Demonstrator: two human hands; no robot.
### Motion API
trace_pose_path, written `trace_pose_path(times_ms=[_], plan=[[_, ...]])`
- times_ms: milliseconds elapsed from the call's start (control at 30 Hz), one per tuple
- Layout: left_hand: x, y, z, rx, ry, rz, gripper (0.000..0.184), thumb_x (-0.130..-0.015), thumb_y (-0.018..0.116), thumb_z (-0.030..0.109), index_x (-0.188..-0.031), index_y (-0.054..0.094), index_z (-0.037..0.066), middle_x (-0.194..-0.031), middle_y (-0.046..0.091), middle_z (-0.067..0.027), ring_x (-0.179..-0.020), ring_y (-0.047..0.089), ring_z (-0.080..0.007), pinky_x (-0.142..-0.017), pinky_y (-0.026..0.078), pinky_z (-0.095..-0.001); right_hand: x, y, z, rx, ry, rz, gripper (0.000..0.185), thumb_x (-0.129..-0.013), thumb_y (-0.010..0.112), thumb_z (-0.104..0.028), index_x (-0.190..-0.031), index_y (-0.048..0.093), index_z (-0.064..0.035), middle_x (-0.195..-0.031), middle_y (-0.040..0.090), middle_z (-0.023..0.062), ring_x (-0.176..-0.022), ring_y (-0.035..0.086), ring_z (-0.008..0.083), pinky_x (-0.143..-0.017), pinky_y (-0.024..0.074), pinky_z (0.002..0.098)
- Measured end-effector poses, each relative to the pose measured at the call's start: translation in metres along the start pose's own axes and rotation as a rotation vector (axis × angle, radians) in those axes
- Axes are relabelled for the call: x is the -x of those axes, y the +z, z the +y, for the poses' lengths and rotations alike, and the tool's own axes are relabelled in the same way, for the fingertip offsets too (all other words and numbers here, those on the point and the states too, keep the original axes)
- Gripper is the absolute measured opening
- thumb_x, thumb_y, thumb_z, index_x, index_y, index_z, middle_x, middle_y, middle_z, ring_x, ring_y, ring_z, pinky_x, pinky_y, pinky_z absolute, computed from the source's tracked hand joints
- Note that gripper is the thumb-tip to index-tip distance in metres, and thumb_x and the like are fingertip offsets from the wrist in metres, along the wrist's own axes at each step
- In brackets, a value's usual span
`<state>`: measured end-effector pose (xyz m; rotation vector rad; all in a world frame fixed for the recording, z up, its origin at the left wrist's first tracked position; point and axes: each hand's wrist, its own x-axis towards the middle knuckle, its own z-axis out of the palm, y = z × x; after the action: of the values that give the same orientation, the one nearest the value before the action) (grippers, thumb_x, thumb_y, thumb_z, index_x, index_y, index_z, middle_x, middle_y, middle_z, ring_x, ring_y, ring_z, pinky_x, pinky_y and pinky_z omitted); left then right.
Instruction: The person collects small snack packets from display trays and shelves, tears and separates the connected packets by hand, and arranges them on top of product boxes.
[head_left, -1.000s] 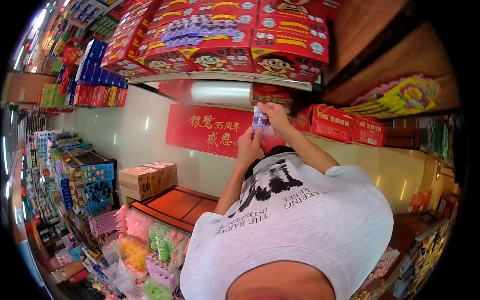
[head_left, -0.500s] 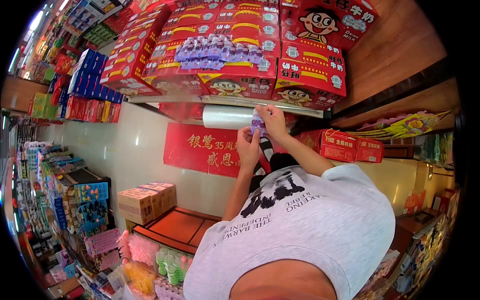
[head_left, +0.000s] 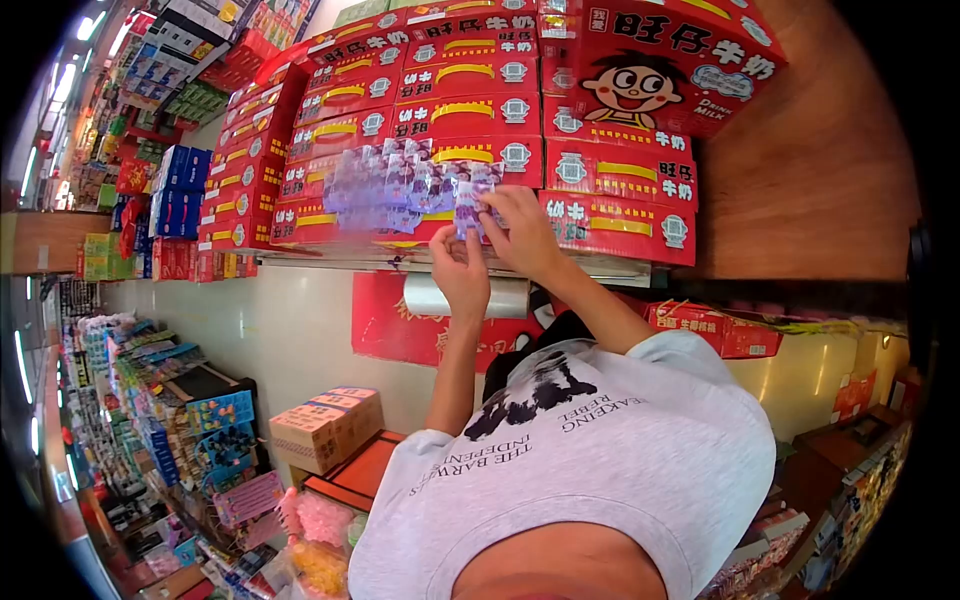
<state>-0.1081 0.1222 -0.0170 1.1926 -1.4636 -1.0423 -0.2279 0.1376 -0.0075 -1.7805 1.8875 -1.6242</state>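
A small purple-and-white packet [head_left: 468,208] is pinched between both hands, above the front edge of the stacked red milk cartons [head_left: 470,110]. My left hand [head_left: 460,265] grips its lower end with closed fingertips. Higher up, my right hand [head_left: 522,232] pinches the packet's right side. Several similar purple packets [head_left: 380,185] lie in overlapping rows on the cartons, just beyond and to the left of my hands. The held packet partly covers the nearest of them.
Below the shelf edge is a clear plastic roll [head_left: 465,297], with a red floor mat [head_left: 385,330] beneath. Brown cardboard boxes [head_left: 325,428] stand at lower left. A wooden panel [head_left: 800,180] rises on the right, near more red boxes [head_left: 715,330].
Both hands have moved forward and left with the packet, from over the plastic roll to beside the rows of packets. The view has also shifted.
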Motion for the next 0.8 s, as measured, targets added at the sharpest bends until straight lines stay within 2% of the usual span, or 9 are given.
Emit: trace_pose_path(times_ms=[33,67,100,167,200,300,633,700,800], plan=[[-0.010,0.004,0.004,-0.144,0.063,0.018,0.027,-0.088,0.062,0.011,-0.108,0.049,-0.003,-0.081,0.056,-0.0042,-0.064,0.050,-0.0074,-0.056,0.041,-0.0219,-0.010,0.002,0.003,0.025,-0.003,0.004,0.024,-0.078,0.062,-0.011,-0.100,0.060,-0.0015,-0.095,0.057,0.0135,-0.091,0.053,0.0312,-0.080,0.0445,0.0399],[-0.019,0.009,0.009,-0.136,-0.008,0.028,0.026,-0.087,0.062,0.013,-0.105,0.052,-0.003,-0.083,0.056,-0.0076,-0.070,0.052,-0.0132,-0.062,0.043,-0.0274,-0.019,0.004,0.008,0.015,0.010,-0.016,0.024,-0.078,0.062,-0.012,-0.101,0.060,-0.0025,-0.095,0.055,0.0130,-0.091,0.052,0.0306,-0.080,0.0441,0.0393],[-0.029,0.012,0.003,-0.153,-0.017,0.031,0.026,-0.087,0.062,0.013,-0.105,0.052,-0.003,-0.083,0.056,-0.0076,-0.070,0.052,-0.0132,-0.062,0.043,-0.0274,-0.024,0.008,0.016,0.000,0.021,-0.022,0.024,-0.078,0.062,-0.012,-0.101,0.060,-0.0025,-0.095,0.055,0.0130,-0.091,0.052,0.0306,-0.080,0.0441,0.0393],[-0.045,0.016,-0.013,-0.573,0.312,0.052,0.023,-0.085,0.063,0.016,-0.099,0.054,-0.001,-0.084,0.053,-0.0093,-0.075,0.050,-0.0199,-0.068,0.041,-0.0326,-0.029,0.017,0.029,0.160,0.035,-0.080,0.025,-0.079,0.061,-0.014,-0.101,0.061,-0.0030,-0.094,0.053,0.0128,-0.091,0.051,0.0300,-0.081,0.0425,0.0395],[-0.046,0.020,-0.017,-0.664,0.344,0.062,0.022,-0.083,0.062,0.017,-0.096,0.057,0.001,-0.088,0.054,-0.0137,-0.084,0.049,-0.0287,-0.075,0.039,-0.0394,-0.029,0.018,0.028,0.148,0.041,-0.090,0.025,-0.079,0.061,-0.014,-0.101,0.061,-0.0030,-0.094,0.053,0.0128,-0.091,0.051,0.0300,-0.081,0.0425,0.0395],[-0.045,0.025,-0.023,-0.702,0.447,0.107,0.020,-0.083,0.061,0.016,-0.097,0.057,0.002,-0.090,0.054,-0.0135,-0.085,0.049,-0.0301,-0.074,0.039,-0.0403,-0.035,0.016,0.029,0.197,0.095,-0.188,0.026,-0.079,0.060,-0.015,-0.102,0.062,-0.0032,-0.094,0.051,0.0123,-0.092,0.048,0.0292,-0.081,0.0409,0.0396],[-0.039,0.018,-0.027,-0.652,0.394,0.087,0.021,-0.084,0.059,0.014,-0.100,0.056,0.000,-0.097,0.053,-0.0163,-0.092,0.049,-0.0321,-0.078,0.040,-0.0404,-0.033,0.018,0.028,0.135,0.101,-0.136,0.026,-0.077,0.061,-0.014,-0.099,0.062,-0.0022,-0.098,0.050,0.0140,-0.096,0.048,0.0306,-0.084,0.0405,0.0404],[-0.031,0.010,-0.030,-0.628,0.501,0.083,0.022,-0.084,0.059,0.010,-0.103,0.054,0.000,-0.102,0.052,-0.0181,-0.096,0.049,-0.0329,-0.082,0.040,-0.0404,-0.032,0.020,0.025,0.115,0.078,-0.132,0.024,-0.076,0.062,-0.012,-0.098,0.062,-0.0022,-0.098,0.051,0.0146,-0.096,0.048,0.0313,-0.084,0.0406,0.0407],[0.011,-0.012,-0.036,-0.487,0.496,0.075,0.022,-0.083,0.058,0.002,-0.104,0.052,-0.001,-0.106,0.050,-0.0197,-0.098,0.049,-0.0339,-0.086,0.040,-0.0403,-0.032,0.020,0.024,0.111,0.041,-0.064,0.020,-0.074,0.062,-0.007,-0.094,0.061,-0.0021,-0.096,0.052,0.0152,-0.094,0.050,0.0323,-0.084,0.0408,0.0409]])
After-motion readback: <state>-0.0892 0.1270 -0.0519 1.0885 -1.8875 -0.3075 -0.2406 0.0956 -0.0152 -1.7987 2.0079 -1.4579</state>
